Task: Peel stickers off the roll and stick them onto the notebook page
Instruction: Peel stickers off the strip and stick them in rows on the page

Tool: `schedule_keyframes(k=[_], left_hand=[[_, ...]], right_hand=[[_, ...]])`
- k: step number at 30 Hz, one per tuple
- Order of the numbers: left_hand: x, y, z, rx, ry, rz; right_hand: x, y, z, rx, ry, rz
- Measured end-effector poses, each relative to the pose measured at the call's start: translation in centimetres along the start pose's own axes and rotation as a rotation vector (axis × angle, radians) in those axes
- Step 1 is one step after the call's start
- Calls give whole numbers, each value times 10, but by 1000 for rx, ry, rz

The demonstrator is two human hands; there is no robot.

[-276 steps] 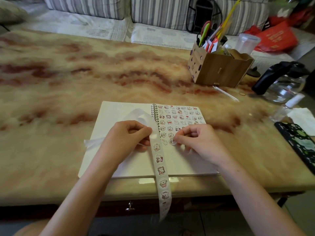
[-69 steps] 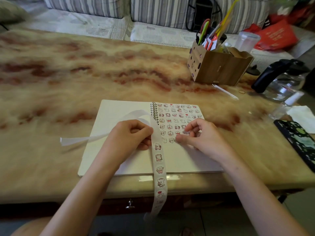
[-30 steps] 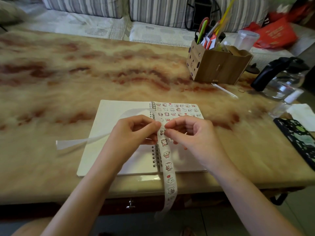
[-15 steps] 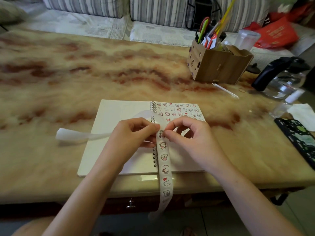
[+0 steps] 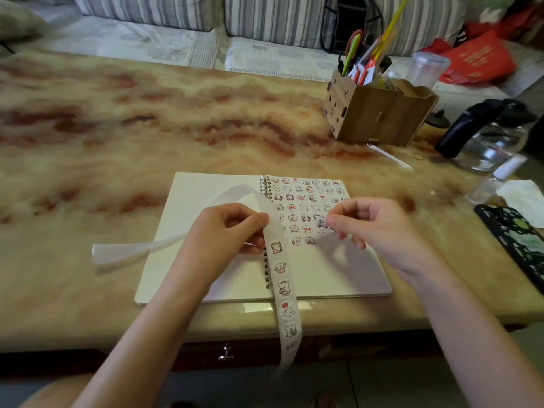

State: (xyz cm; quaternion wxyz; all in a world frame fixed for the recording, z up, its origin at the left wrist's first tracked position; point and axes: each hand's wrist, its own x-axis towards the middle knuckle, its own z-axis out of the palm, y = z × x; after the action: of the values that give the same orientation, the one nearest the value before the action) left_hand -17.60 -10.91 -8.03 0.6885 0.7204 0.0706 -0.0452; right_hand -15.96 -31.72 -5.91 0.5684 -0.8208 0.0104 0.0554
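A person's left hand (image 5: 223, 237) is pinching the sticker strip (image 5: 278, 254) over the open notebook (image 5: 338, 275). Their right hand (image 5: 374, 228) is pinching 1 peeled sticker (image 5: 322, 222) above the part-filled right page. Carried loosely, the sticker could fold or overlap its neighbours.

a marbled tan and red table (image 5: 123, 136) carries an open spiral notebook (image 5: 203, 198) near its front edge. toward the back right stands a wooden pen box (image 5: 379, 119), with a glass kettle (image 5: 494, 142), a small bottle (image 5: 497, 178) and a dark phone (image 5: 518, 240) along the right side.
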Motion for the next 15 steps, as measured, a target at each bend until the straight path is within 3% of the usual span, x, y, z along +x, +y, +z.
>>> schedule_keyframes(k=[8,15], left_hand=[[0,-1,0,12,-2,2],[0,-1,0,13,-1,2]], right_hand=[[8,10,-5,-15,-26,116],[9,13,-3,-52,-45,111]])
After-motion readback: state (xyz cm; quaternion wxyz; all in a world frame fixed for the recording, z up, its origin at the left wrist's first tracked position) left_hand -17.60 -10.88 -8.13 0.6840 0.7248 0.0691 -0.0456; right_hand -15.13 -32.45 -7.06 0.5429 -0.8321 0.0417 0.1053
